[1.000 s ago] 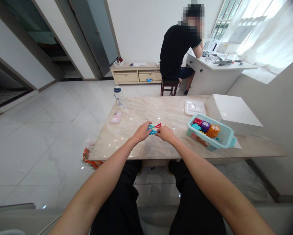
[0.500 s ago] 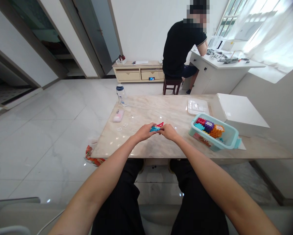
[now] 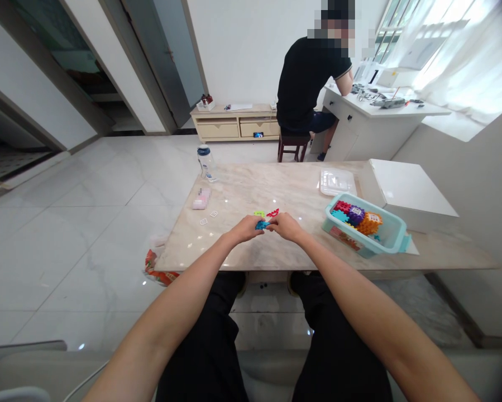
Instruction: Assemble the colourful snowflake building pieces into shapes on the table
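Observation:
Between both hands, over the near middle of the table, is a blue interlocking building piece [image 3: 262, 225]. My left hand [image 3: 246, 229] grips it from the left with closed fingers. From the right, my right hand [image 3: 285, 225] pinches its other edge. Just beyond the hands lie a lime-green piece [image 3: 259, 213] and a red piece [image 3: 273, 213] on the marble-look table [image 3: 242, 190]. Fingers partly cover the blue piece, so whether it is one piece or several joined cannot be told.
A teal bin [image 3: 366, 241] of coloured pieces stands at the right, with a clear lid [image 3: 338, 182] and white box [image 3: 414, 187] behind. At the left are a water bottle [image 3: 208, 163], pink card stack [image 3: 201, 199] and two small white frames. A person [image 3: 305, 84] sits beyond.
My hands have lowered slightly toward me with the blue piece, and its angle has changed. The lime-green piece behind them now shows.

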Tool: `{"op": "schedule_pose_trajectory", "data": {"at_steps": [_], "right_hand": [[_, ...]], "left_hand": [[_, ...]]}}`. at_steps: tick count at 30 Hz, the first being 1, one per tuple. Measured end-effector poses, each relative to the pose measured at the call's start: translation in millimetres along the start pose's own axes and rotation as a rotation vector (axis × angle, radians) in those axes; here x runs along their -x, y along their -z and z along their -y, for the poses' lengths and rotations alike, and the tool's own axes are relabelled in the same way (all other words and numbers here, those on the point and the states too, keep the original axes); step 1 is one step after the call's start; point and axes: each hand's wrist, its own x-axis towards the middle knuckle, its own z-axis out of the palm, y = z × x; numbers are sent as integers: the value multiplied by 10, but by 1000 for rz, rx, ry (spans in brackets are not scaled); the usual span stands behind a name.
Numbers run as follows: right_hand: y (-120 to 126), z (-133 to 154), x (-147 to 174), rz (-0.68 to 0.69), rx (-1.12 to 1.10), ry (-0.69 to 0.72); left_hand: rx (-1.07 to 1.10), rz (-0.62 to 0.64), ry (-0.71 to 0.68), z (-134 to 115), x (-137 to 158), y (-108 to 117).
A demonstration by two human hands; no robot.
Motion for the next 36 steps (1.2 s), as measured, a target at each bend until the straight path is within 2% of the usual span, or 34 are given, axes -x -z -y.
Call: {"op": "schedule_pose_trajectory", "data": {"at_steps": [10,19,25,32,36], "right_hand": [[-5,17,28,-31,2,85],[23,49,38,-38,56,90],[51,97,64,3,159,30],[56,249,20,135,299,-94],[58,305,20,138,313,-120]], "left_hand": [[-14,-4,-4,-52,3,-6],[-54,-13,10,-46,-20,-12],[-73,-16,19,-66,-14,-20],[-107,4,15,-71,0,-21],[-126,-18,32,-64,-12,-29]]}}
